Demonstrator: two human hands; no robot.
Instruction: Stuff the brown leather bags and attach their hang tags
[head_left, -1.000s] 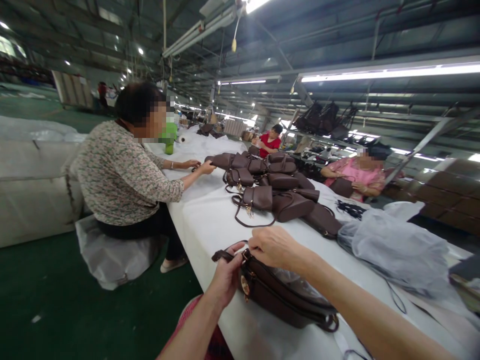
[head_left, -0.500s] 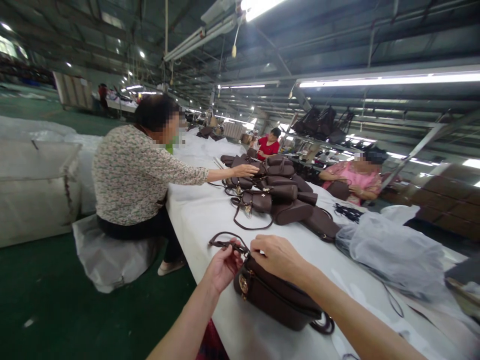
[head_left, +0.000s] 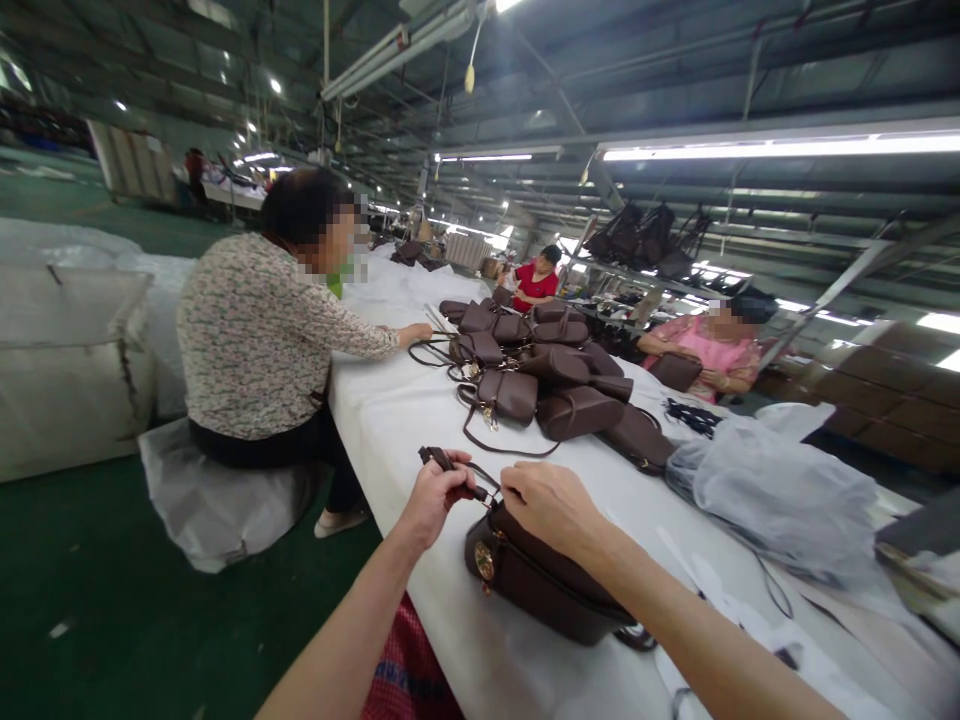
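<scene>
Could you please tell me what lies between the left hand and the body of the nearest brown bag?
In the head view, a short stretch of dark strap and a metal fitting link the left hand to the bag.

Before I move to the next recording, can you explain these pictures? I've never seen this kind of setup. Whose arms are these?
There's no machine: the bare arms belong to a person wearing a head camera, which takes every picture, looking forward and down. The left hand holds a dark brown strap joined to a brown handbag with a round gold-coloured emblem. The right hand is curled at the handbag's top; what its fingers grip is hidden. On the white-covered table lie a pile of similar handbags and translucent plastic wrapping. The seated co-worker in the patterned top is someone else.
</scene>
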